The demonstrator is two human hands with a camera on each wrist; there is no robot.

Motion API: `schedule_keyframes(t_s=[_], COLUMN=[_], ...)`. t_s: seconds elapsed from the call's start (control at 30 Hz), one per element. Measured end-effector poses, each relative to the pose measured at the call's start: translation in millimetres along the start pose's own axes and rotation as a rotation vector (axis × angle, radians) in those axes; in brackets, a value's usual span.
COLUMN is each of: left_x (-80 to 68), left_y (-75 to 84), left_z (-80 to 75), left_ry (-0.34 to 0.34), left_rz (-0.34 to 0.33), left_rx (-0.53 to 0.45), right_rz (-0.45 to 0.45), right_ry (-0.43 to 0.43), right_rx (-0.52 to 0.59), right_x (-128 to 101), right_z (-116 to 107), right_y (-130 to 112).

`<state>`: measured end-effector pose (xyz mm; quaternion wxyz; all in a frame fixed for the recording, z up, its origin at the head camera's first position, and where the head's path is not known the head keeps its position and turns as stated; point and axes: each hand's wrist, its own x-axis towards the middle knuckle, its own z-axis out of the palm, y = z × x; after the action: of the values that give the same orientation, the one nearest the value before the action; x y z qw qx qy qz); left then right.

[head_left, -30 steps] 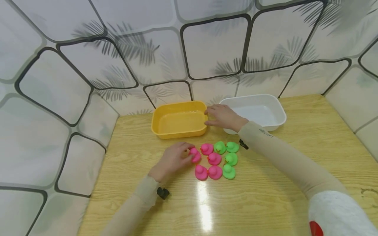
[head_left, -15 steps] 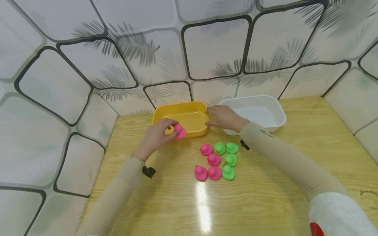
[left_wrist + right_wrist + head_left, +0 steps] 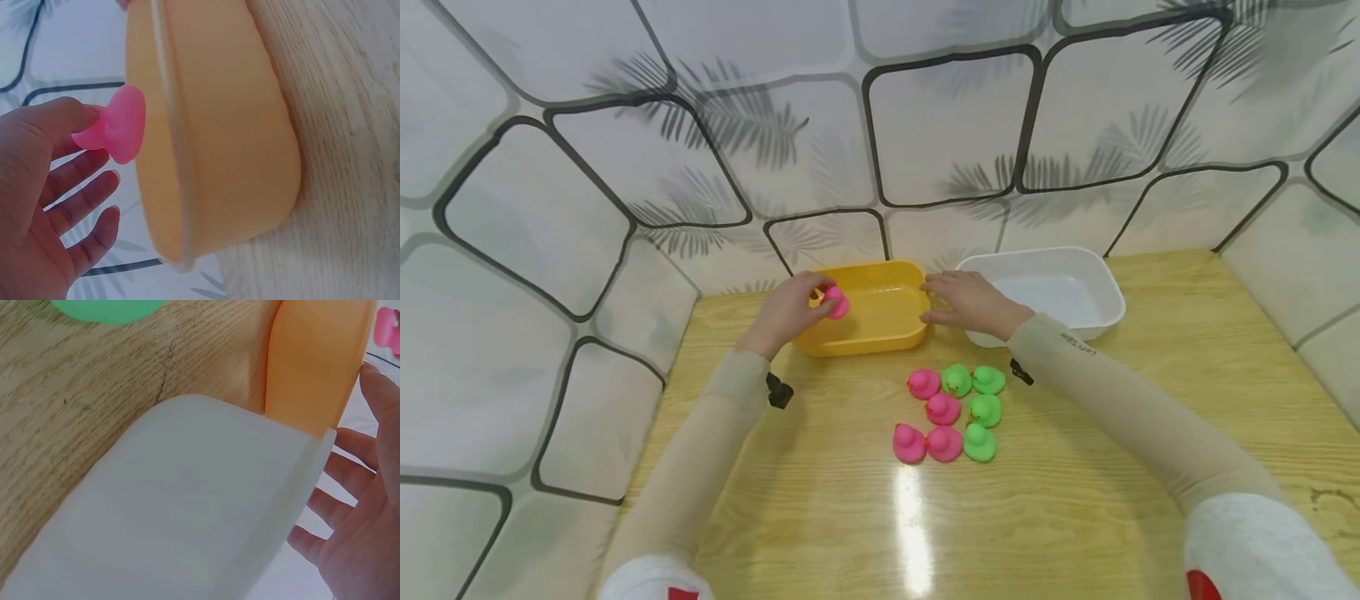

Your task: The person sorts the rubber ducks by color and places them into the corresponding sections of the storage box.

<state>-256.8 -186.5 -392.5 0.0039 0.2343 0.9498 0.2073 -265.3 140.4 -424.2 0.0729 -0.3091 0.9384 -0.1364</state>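
My left hand pinches a pink rubber duck between thumb and forefinger, over the left part of the yellow basin. In the left wrist view the duck hangs beside the basin's rim, while the other fingers stay loosely spread. My right hand lies between the two basins, its fingertips at the yellow basin's right rim. Seen from the right wrist, the thumb touches that rim and the relaxed fingers reach past the edge of the white basin. Several pink ducks and green ducks stand together on the table.
The white basin stands right of the yellow one, partly under my right hand. Both basins are near the patterned wall behind the wooden table. A second wall borders the table's left side.
My left hand has lifted a pink duck from the left of the group and carried it up and left, over the yellow basin. The right hand has stayed at the rim.
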Motion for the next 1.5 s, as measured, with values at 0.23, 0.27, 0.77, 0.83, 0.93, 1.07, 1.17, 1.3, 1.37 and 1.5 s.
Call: schedule_keyframes(t_s=[0.23,0.27,0.77,0.83,0.93,1.07,1.17,1.3,1.37,1.5], left_x=[9.9,10.8,8.4,4.9,-0.6,-7.7,-12.1,-19.2,-22.7,-31.2], left_y=[-15.5,-17.2,-21.5,-19.9,-16.6,-10.9,-6.0,1.7,5.9,14.9], left_z=[11.0,12.1,16.0,15.6,15.3,14.8,15.4,17.9,19.6,22.7], left_ry=[-0.029,-0.03,-0.025,-0.016,-0.006,0.005,0.02,0.029,0.031,0.036], left_rz=[-0.058,-0.065,-0.077,-0.065,-0.045,-0.02,0.006,0.045,0.073,0.125], left_rx=[0.003,0.003,0.004,0.003,0.003,0.01,0.017,0.005,0.001,0.012], right_rz=[0.004,0.004,-0.005,-0.005,-0.008,-0.018,-0.025,-0.035,-0.039,-0.04], right_ry=[-0.006,-0.007,-0.003,-0.006,-0.01,-0.004,0.003,0.007,0.009,0.013], right_rx=[0.0,-0.001,-0.01,-0.008,-0.007,-0.017,-0.014,0.006,0.009,0.009], right_x=[-1,-1,-2,-1,-1,-1,-1,-1,-1,0], right_z=[0,0,-4,-4,-4,-4,-4,-2,-1,1], right_y=[-1,-2,-5,-6,-6,-4,-3,0,1,2])
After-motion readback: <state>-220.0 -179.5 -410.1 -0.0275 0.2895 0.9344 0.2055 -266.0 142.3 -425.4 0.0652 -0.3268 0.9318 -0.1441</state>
